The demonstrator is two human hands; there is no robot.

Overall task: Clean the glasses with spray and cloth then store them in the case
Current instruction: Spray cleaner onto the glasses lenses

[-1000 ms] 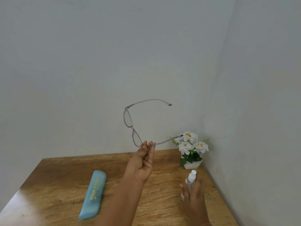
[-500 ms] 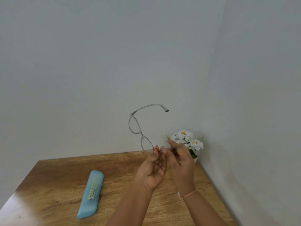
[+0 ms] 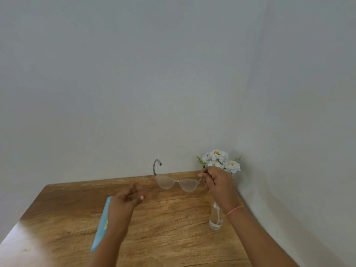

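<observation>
Head view: right hand (image 3: 215,182) pinches the glasses (image 3: 176,182) by their end just left of the flowers (image 3: 221,160), frame lying crosswise, while the left hand (image 3: 125,203), loosely curled and empty, hovers further left, nearer the case (image 3: 101,234).

Soft, even daylight fills the room and shadows are faint. A pale glare washes out the near left corner of the surface (image 3: 173,228). The left hand (image 3: 125,201) is smeared with motion blur. The walls (image 3: 115,74) bow slightly toward the right edge.
</observation>
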